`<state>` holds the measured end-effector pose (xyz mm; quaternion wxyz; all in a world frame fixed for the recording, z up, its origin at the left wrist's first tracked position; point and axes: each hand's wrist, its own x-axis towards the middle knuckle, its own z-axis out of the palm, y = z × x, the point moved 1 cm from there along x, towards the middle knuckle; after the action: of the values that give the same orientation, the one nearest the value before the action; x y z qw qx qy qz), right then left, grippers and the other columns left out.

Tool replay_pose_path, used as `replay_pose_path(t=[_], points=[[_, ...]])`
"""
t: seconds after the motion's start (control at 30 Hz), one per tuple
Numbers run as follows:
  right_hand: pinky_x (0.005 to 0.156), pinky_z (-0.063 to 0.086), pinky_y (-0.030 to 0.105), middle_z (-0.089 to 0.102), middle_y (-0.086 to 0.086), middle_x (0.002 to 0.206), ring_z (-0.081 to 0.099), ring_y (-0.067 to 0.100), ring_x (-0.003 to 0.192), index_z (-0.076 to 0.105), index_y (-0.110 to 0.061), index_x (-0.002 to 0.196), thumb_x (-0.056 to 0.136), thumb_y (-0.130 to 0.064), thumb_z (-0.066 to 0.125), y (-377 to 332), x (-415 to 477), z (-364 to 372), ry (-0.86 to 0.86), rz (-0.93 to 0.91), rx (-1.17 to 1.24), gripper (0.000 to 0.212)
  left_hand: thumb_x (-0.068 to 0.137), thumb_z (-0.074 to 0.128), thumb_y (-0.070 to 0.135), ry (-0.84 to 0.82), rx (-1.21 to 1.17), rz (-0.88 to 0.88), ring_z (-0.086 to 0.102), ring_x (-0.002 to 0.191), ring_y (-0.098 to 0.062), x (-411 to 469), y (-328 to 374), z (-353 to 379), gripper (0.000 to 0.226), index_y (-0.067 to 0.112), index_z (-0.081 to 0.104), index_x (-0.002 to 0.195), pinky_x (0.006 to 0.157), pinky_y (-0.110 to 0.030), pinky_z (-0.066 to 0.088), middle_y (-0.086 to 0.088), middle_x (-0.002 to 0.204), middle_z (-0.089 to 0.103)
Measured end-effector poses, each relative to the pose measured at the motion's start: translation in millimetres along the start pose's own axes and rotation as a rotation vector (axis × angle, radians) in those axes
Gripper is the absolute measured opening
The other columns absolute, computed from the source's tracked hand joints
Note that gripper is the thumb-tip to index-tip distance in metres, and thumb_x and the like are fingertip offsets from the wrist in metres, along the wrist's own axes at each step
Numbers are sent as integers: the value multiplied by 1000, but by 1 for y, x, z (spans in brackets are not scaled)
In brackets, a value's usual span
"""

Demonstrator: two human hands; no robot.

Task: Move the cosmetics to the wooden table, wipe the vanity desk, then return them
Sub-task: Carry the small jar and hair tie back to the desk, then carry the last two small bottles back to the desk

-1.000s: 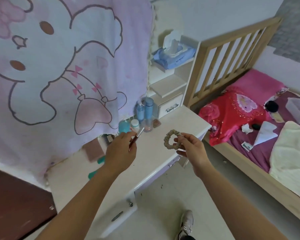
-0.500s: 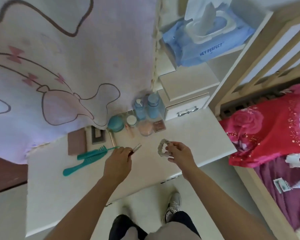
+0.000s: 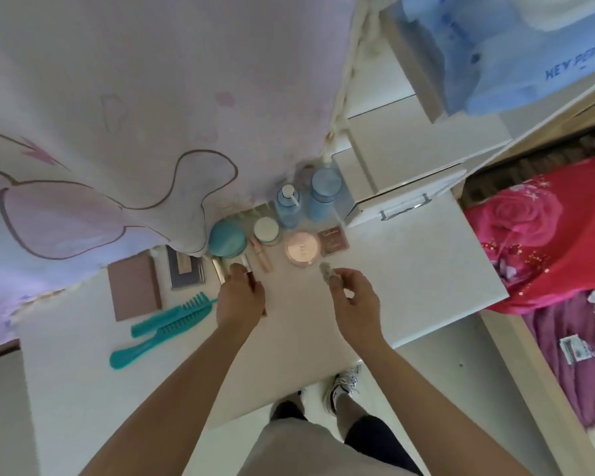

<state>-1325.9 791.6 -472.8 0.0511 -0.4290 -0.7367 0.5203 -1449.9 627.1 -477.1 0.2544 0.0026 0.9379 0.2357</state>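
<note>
Most of the cosmetics sit on the white vanity desk (image 3: 409,269) in a row along its back edge, so I judge this to be the last stage — things going back after the wipe — though no cloth shows to confirm that the wiping is done. The wooden table is not in view.

The left hand (image 3: 241,300) is closed around a slim rose-gold tube (image 3: 248,273), likely a lipstick or lip pencil, its tip pointing away toward the back row. The right hand (image 3: 354,304) pinches a beige scrunchie (image 3: 327,271) between thumb and fingertips, holding it just above the desk surface.

Just beyond the left hand lie another slim gold tube (image 3: 217,269) and a pink tube (image 3: 262,257); past those stand a teal round case (image 3: 228,242) and a white-lidded jar (image 3: 266,230). Just ahead of the right hand's fingertips sits a round pink powder compact (image 3: 303,250), with a small reddish palette (image 3: 333,242) beside it. Further back stand a blue pump bottle (image 3: 288,204) and a blue capped bottle (image 3: 325,190). To the outside of the left hand lie a dusty-pink flat palette (image 3: 134,290), a grey-blue case (image 3: 185,271) and two teal combs (image 3: 162,324).

What seems left — setting down the held tube and scrunchie in the bare space between the hands and the row.
</note>
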Motion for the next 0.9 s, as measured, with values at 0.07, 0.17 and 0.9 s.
replay_pose_path(t=[0.07,0.17,0.9], points=[[78,50,24,61,-6,113,58,9,101,65,-23,109,97,-27,57,6,-5,16,-4,-332,-268,15,94,55,19,8,22,18,64,83,-34,6,-3,1,22,9,45,110,67,-42,54,-14,93,67],[87,52,33,61,8,124,56,25,117,69,-18,106,96,-27,53,26,-7,41,-143,-683,-548,21,94,55,20,21,-6,73,64,88,-35,11,-11,4,23,9,46,113,73,-44,54,-13,98,67],[115,30,44,37,12,154,30,29,143,45,-16,145,102,-37,31,-122,-41,9,-269,-1048,-492,50,99,32,47,710,276,157,23,145,-33,-169,-46,-117,55,23,37,148,116,-51,21,-9,159,25]])
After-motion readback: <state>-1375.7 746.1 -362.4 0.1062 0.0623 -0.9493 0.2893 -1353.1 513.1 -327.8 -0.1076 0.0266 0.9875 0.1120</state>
